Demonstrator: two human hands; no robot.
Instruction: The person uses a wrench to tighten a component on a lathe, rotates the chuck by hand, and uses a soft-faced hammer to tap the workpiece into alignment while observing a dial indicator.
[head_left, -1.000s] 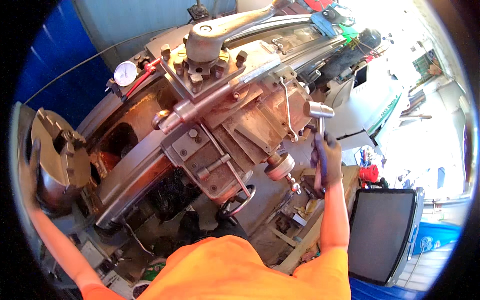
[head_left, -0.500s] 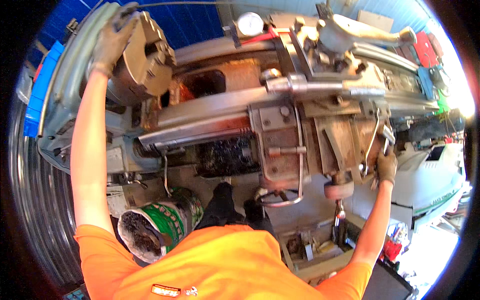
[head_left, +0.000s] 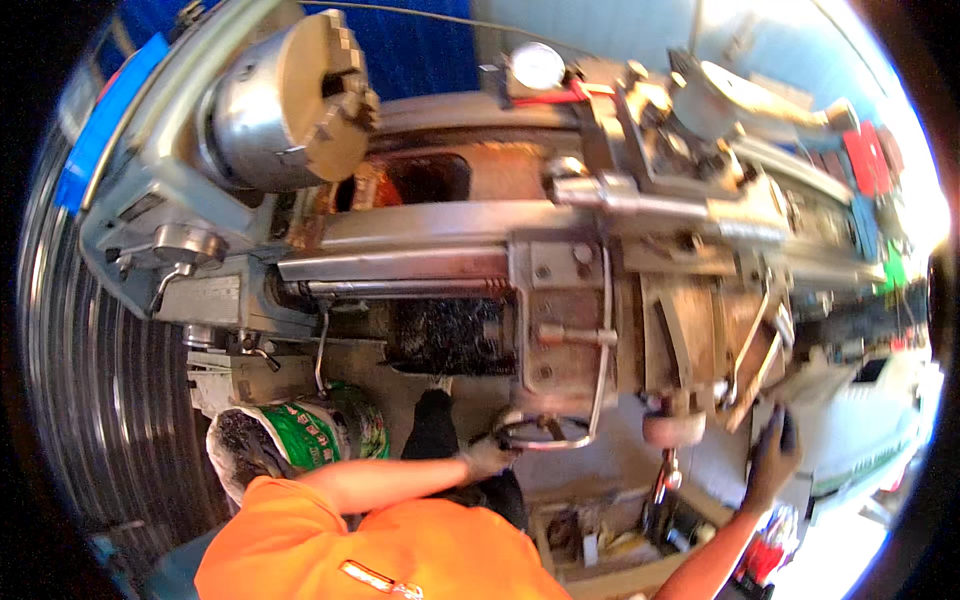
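Observation:
My left hand (head_left: pixel 488 458), in a pale glove, is closed at the left rim of a metal handwheel (head_left: pixel 545 432) on the front of a lathe carriage (head_left: pixel 548 355). Its fingers are partly hidden by the wheel and blurred. My gloved right hand (head_left: pixel 776 458) is in the air at the right, below and apart from the lever handles (head_left: pixel 765 350) of the tool slide; motion smears its fingers. A large steel chuck (head_left: pixel 285 110) with stepped jaws sits at the upper left, with no hand on it.
A round white dial gauge (head_left: pixel 537 66) stands behind the bed. Below the lathe are a green and white sack (head_left: pixel 320 432) with dark contents and a wooden box (head_left: pixel 570 580) of tools. A gear lever (head_left: pixel 172 285) juts from the headstock at left.
My left hand has left the chuck and come down to the handwheel. My right hand has come off the slide's levers and moved down, nearer me. The view has shifted slightly.

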